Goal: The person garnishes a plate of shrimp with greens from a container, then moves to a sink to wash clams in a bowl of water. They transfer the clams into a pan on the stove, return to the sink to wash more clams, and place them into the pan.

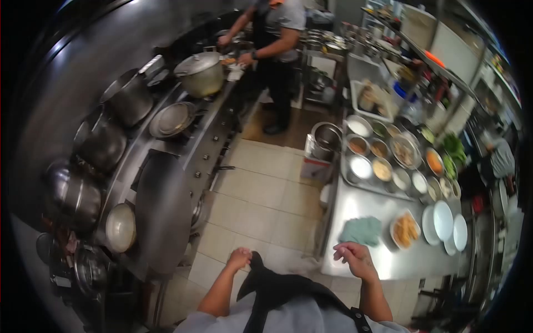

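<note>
My left hand [240, 258] is closed in front of the dark apron [283, 291], over the tiled floor; whether it pinches the apron's edge is too small to tell. Over the near left edge of the steel counter [377, 263] is my right hand [355, 259], its fingers partly curled and apart, holding nothing. A green cloth [361, 230] lies crumpled just beyond it. To the cloth's right stands a bowl of golden fried food [406, 231], followed by white bowls [442, 220].
Metal containers of ingredients [382, 169] fill a tray farther along the counter. On the left, the stove [208, 133] carries a large lidded pot [201, 72] and pans. A co-worker [275, 50] stands at its far end. A steel pot [326, 139] rests on a box beside the counter.
</note>
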Action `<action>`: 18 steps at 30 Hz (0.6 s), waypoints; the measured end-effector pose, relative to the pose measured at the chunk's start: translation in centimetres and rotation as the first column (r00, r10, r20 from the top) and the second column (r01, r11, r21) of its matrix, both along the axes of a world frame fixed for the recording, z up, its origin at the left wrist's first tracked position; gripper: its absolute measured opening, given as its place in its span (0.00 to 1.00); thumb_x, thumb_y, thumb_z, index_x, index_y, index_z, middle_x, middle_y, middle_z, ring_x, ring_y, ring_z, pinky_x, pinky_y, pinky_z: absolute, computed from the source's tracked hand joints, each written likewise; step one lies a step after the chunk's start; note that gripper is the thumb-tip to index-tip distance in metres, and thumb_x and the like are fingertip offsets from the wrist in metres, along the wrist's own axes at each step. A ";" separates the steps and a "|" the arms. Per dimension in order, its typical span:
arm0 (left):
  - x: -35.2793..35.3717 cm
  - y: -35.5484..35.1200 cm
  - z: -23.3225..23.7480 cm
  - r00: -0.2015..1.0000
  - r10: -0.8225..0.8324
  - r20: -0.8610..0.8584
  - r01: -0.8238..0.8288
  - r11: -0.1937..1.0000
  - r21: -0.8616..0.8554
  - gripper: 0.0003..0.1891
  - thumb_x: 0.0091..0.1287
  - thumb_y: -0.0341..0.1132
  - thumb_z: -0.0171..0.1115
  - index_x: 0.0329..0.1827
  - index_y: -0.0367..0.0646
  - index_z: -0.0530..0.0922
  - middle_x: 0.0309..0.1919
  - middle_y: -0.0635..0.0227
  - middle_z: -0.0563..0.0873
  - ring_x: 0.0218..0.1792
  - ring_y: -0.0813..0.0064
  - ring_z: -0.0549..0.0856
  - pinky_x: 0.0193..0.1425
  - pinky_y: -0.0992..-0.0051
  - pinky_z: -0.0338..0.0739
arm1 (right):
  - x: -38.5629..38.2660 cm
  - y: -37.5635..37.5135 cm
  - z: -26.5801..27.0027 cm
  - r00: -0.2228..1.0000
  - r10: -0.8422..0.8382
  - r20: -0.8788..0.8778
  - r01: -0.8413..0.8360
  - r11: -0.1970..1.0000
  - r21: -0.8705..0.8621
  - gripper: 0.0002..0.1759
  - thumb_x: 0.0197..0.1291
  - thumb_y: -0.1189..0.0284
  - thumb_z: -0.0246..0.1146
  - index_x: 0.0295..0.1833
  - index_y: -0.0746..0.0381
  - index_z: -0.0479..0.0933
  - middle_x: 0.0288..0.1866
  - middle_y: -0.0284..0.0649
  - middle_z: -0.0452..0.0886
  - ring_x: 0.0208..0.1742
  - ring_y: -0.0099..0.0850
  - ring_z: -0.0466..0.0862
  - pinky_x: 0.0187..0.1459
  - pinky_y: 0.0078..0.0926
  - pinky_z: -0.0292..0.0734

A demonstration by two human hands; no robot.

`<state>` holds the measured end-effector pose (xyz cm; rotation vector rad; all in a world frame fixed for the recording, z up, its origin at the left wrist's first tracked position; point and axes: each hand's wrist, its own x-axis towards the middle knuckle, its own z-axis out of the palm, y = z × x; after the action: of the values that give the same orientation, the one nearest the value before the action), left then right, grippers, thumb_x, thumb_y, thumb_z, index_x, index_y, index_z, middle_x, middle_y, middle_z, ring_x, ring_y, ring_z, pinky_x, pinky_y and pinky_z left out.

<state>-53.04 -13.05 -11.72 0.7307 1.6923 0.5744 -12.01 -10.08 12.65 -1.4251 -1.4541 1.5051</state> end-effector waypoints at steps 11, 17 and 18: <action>-22.4 -1.2 -6.4 0.957 0.291 0.011 -0.278 0.925 -0.259 0.15 0.66 0.35 0.58 0.55 0.43 0.73 0.38 0.60 0.85 0.31 0.67 0.85 0.29 0.65 0.79 | -9.8 22.2 10.7 0.852 -0.327 0.409 0.007 0.788 0.616 0.22 0.61 0.61 0.67 0.54 0.64 0.78 0.47 0.45 0.81 0.47 0.35 0.82 0.47 0.30 0.76; -23.4 6.6 -7.0 0.956 0.293 -0.026 -0.294 0.941 -0.168 0.23 0.68 0.44 0.57 0.59 0.36 0.77 0.43 0.56 0.86 0.37 0.61 0.87 0.30 0.64 0.81 | -2.8 37.3 15.5 0.811 -0.506 0.293 0.217 0.726 0.653 0.34 0.56 0.57 0.71 0.61 0.67 0.73 0.49 0.48 0.81 0.52 0.36 0.81 0.55 0.31 0.76; -23.1 8.7 -6.9 0.960 0.280 -0.026 -0.281 0.946 -0.163 0.23 0.68 0.44 0.57 0.59 0.36 0.77 0.43 0.56 0.86 0.38 0.60 0.87 0.30 0.64 0.81 | -1.5 40.0 16.2 0.767 -0.554 0.322 0.243 0.716 0.654 0.37 0.54 0.56 0.73 0.63 0.68 0.71 0.53 0.52 0.79 0.55 0.40 0.80 0.58 0.34 0.75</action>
<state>-76.14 -4.31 -18.64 0.3735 1.8362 0.6199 -13.52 29.89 28.81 -1.6459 -1.5478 0.3352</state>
